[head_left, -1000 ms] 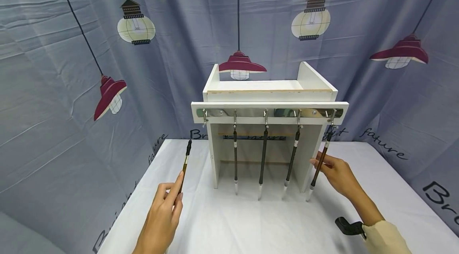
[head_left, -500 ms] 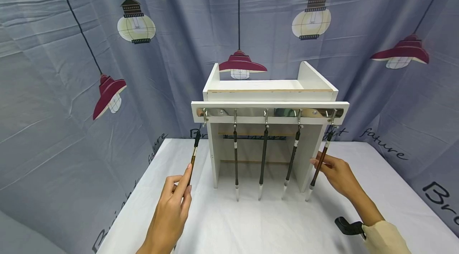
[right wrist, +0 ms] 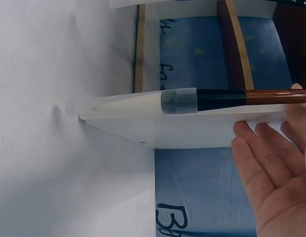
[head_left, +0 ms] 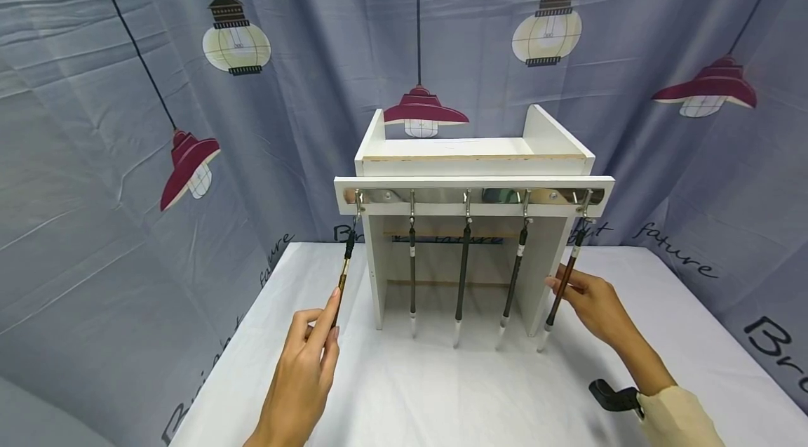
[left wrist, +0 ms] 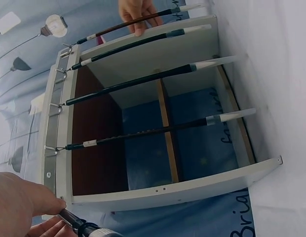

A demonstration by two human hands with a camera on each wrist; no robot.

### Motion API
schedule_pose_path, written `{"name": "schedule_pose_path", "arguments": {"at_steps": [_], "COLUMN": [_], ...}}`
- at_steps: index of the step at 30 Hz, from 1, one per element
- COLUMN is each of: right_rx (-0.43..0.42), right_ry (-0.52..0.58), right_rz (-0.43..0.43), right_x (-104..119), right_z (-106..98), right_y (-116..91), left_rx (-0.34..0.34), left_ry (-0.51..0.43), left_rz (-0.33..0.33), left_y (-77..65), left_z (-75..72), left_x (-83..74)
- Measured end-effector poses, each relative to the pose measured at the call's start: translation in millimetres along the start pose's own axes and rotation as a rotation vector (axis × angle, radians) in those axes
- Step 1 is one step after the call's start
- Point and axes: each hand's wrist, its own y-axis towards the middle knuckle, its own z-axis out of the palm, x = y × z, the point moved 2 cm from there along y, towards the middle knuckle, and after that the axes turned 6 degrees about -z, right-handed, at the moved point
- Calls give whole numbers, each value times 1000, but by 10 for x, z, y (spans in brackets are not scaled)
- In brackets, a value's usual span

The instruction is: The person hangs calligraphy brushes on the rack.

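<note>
My left hand (head_left: 297, 370) holds a calligraphy brush (head_left: 346, 263) between thumb and fingers, its black top end pointing up. The brush's top loop is at the leftmost hook (head_left: 358, 200); whether it sits over the hook I cannot tell. My right hand (head_left: 590, 303) pinches the right side panel of the white shelf (head_left: 476, 168), thumb inside and fingers along the outer face (right wrist: 202, 129). Just in front of that hand hangs a brown-handled brush (head_left: 564, 285), with a clear cap over its white tip (right wrist: 131, 102).
Dark brushes (head_left: 463, 271) hang capped tip down from other hooks on the shelf's front rail (head_left: 442, 210). A white cloth (head_left: 429, 391) covers the table. Behind stands a lamp-print curtain (head_left: 328, 47). A black object (head_left: 614, 396) sits by my right sleeve.
My left hand has moved right and slightly up, bringing the brush's top to the leftmost hook. The leftmost hanging brush sways slightly. My right hand stays on the side panel.
</note>
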Motion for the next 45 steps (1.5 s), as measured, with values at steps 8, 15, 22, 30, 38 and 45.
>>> {"name": "schedule_pose_path", "arguments": {"at_steps": [8, 15, 22, 30, 38, 45], "right_rx": [5, 6, -3, -7, -7, -12], "right_ry": [-3, 2, 6, 3, 8, 12], "right_rz": [5, 10, 5, 13, 17, 11], "right_x": [9, 5, 4, -5, -9, -1], "right_z": [5, 5, 15, 21, 11, 13], "right_y": [0, -1, 4, 3, 3, -10], "left_rx": [12, 14, 20, 15, -13, 18], "left_ry": [7, 14, 15, 2, -19, -37], "left_rz": [3, 13, 4, 1, 26, -7], "left_y": [15, 32, 50, 72, 114, 103], "left_z": [13, 27, 46, 63, 77, 77], "left_x": [-8, -11, -8, -12, -16, -39]}}
